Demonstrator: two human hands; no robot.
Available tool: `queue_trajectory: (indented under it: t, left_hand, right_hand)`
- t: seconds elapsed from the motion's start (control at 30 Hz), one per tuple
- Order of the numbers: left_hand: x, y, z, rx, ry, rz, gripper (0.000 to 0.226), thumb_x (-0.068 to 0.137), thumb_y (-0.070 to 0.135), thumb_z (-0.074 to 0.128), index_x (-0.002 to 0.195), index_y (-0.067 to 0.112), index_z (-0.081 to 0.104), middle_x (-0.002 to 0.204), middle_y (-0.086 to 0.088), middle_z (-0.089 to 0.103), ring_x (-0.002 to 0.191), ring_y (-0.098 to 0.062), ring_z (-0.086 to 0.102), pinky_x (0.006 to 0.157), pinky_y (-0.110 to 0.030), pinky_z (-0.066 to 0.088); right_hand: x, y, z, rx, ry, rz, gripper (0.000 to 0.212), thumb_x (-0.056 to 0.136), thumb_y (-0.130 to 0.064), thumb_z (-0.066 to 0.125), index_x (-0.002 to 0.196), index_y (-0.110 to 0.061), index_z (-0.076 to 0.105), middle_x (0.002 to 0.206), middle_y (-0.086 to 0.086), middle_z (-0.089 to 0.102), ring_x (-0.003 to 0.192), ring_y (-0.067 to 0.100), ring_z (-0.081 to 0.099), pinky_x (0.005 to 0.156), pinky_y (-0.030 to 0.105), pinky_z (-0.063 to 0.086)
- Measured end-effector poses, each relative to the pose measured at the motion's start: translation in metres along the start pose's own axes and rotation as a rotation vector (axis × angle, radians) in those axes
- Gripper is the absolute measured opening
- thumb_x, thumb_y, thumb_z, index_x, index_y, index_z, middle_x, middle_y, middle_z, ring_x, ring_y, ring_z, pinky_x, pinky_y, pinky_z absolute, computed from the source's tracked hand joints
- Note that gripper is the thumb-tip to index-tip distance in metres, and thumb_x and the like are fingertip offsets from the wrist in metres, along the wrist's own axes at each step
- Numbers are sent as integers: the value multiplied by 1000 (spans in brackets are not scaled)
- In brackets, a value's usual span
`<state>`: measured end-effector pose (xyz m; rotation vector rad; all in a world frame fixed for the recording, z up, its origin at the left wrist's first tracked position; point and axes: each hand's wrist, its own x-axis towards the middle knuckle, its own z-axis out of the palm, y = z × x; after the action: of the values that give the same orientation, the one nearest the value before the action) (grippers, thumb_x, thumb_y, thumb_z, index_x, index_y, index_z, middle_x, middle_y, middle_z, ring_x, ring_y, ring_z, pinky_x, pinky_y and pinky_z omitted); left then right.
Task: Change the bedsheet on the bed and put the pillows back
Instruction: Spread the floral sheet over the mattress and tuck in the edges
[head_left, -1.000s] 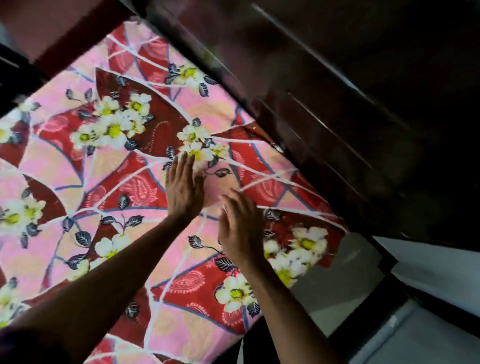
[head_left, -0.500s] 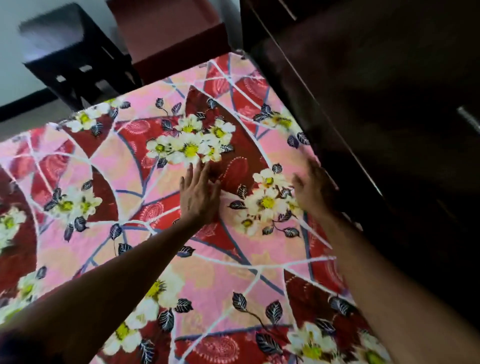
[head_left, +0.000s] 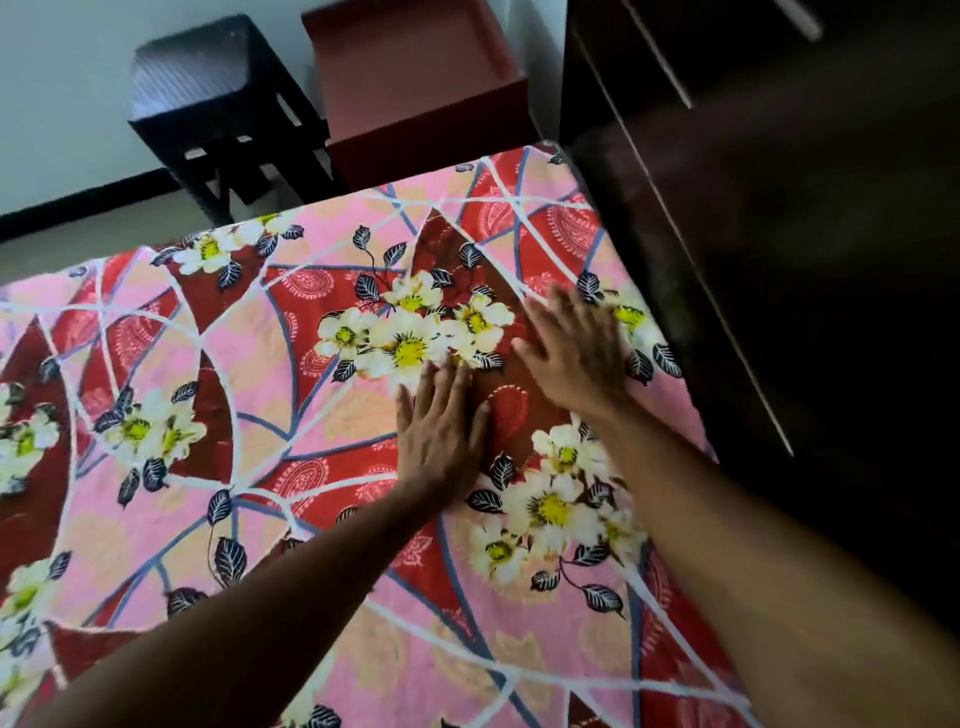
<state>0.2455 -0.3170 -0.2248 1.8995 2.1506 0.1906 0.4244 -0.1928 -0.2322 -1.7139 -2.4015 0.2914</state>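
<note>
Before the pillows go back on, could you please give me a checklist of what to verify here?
1. The sheet lies flat around the hands: ok, no large wrinkles show.
2. It reaches the far edge and the corner by the wardrobe: ok.
3. Edges tucked under: cannot tell, the sides are hidden.
4. Hands free: ok, the left hand and right hand lie flat on the sheet, holding nothing.
5. Pillows within reach: cannot tell, none in view.
</note>
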Motion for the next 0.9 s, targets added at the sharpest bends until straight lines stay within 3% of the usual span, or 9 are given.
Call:
queue_trajectory:
  t: [0.13,0.23,0.33,0.47,0.57,0.67,0.73,0.8,0.9]
  left_hand:
    - [3,-1,1,-20,17,-11,68,100,62,17,159,30,9,166,11,0,152,-9,-13,124,-47,-8]
    - [12,1,1,-43,14,-6,67,100,63,17,159,32,10,166,11,1,152,-9,-13,124,-47,-8]
    - [28,4,-1,-57,-10,26,70,98,63,14,159,30,10,167,8,1,153,-11,-12,123,-45,-12]
    - [38,10,-1,-59,-9,38,69,98,62,15,159,29,14,166,8,1,153,-13,-10,123,-45,-12]
    - [45,7,-4,-120,18,76,64,101,54,17,157,26,25,165,6,11,154,-14,2,125,-46,-3]
    - [59,-3,-14,-182,97,105,58,102,44,24,154,21,34,163,1,27,153,-17,16,125,-47,7]
    - [74,-20,-22,-169,113,84,58,102,44,27,155,20,33,162,0,28,153,-18,16,125,-47,8]
    - [92,-43,-29,-92,117,68,65,100,52,24,155,19,31,163,-1,25,153,-19,14,125,-47,7]
    - [132,-77,-40,-61,154,-37,70,97,57,22,155,20,32,164,-1,24,153,-19,13,124,-47,5]
  right_hand:
    - [6,46,13,512,118,275,80,92,-64,37,159,-21,25,162,9,30,145,30,35,118,45,31]
    - [7,41,17,625,26,406,81,94,-63,42,160,-25,18,164,9,27,144,32,38,116,51,35]
    - [12,30,4,565,158,469,65,98,-44,49,156,-20,32,156,10,40,140,29,42,113,51,39]
    - [16,-1,-14,202,416,153,48,98,-39,50,139,-14,55,141,8,57,132,28,49,109,52,38]
    - [31,-28,-9,252,150,-67,53,101,-43,41,148,-19,47,153,6,47,142,27,40,117,48,30]
    - [45,-31,5,94,-41,-166,62,101,-52,27,156,-25,32,165,3,26,153,24,21,124,49,11]
    - [59,-25,9,25,-46,-125,65,100,-62,27,157,-31,27,167,2,19,154,24,15,124,51,7]
    - [73,-15,5,14,-39,46,71,98,-67,30,159,-30,22,168,2,13,155,24,10,124,52,5]
    - [103,-4,-8,-5,27,239,73,98,-58,41,159,-22,23,168,8,14,155,29,9,123,55,8]
